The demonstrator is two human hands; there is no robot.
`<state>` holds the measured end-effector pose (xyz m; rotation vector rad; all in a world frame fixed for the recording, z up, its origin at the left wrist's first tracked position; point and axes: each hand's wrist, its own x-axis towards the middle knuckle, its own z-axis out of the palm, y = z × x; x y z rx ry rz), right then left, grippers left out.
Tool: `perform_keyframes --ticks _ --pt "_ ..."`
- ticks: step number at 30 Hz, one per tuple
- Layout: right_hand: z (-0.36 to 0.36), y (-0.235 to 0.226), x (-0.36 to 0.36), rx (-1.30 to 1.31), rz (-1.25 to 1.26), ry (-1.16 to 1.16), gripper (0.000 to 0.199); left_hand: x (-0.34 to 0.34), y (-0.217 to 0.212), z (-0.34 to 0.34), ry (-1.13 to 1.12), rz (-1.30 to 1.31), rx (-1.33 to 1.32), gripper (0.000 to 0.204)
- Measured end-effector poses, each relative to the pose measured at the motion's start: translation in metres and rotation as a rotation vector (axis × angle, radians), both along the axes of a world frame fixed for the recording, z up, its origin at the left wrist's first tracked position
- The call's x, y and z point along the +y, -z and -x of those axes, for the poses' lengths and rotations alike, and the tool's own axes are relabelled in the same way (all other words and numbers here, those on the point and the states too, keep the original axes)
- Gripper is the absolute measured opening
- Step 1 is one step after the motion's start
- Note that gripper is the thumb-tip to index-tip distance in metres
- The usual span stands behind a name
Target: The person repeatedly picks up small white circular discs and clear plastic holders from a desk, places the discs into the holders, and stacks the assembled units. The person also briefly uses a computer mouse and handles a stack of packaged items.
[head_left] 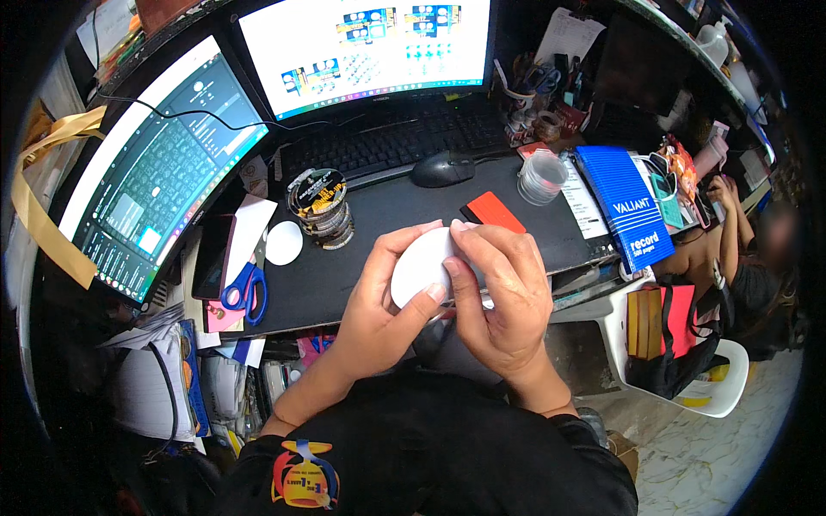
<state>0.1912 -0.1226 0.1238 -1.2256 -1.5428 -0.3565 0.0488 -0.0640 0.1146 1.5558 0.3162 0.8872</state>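
Note:
Above the desk's front edge I hold a white round disc (419,268) in both hands. My left hand (376,303) is closed round its left side, with the thumb on its lower face. On the right side, the fingertips and thumb of my right hand (509,297) pinch the edge. Just beyond my hands lies a red card (494,211) with a black end. A second white disc (284,243) rests flat on the desk, next to a stack of round printed pieces (331,225). Farther right stand stacked clear round pieces (542,179).
Blue-handled scissors (246,294) and a phone (212,256) lie at the left. A keyboard (387,142) and mouse (442,169) sit below two lit monitors (366,52). At right are a blue record book (626,206), a white chair (731,378) and another person (761,267).

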Motion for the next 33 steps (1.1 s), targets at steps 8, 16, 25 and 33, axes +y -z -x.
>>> perform_keyframes --ticks 8,16,25,33 --pt "0.001 0.0 0.002 -0.07 -0.016 -0.012 0.039 0.001 0.005 0.001 -0.138 -0.223 -0.045 0.056" --pt "0.003 0.001 0.004 -0.095 -0.021 -0.004 0.041 0.005 0.004 0.007 -0.095 -0.191 -0.022 0.054" --pt "0.005 0.002 0.004 -0.075 -0.024 0.037 0.036 0.008 0.003 0.007 -0.082 -0.1 -0.03 0.057" --pt "-0.002 0.007 0.007 -0.17 -0.02 -0.091 0.036 0.016 0.001 0.006 0.011 0.088 -0.065 0.065"
